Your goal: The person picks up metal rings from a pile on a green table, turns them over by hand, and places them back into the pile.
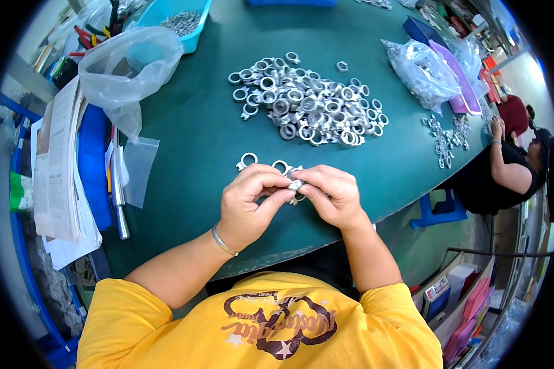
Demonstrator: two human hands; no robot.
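Between the fingertips of both hands I pinch a small silver metal ring part (296, 184), above the near side of the green table. My left hand (252, 197), with a bangle at its wrist, grips it from the left by thumb and fingers. From the other side, my right hand (332, 194) closes on the same part, so much of it is hidden. Just beyond my left fingers lies a loose metal ring (248, 159) with a small tab. Another loose ring (281, 166) rests close to my fingertips. Farther back spreads a heap of similar metal rings (317, 111).
On the left are a clear plastic bag (132, 67), a paper stack (58, 166) and a metal rod tool (120, 215). A turquoise bin (194, 40) of small parts stands far left. At right lie a bag of parts (421, 71) and a purple tray (458, 80); a co-worker (505, 166) sits there.
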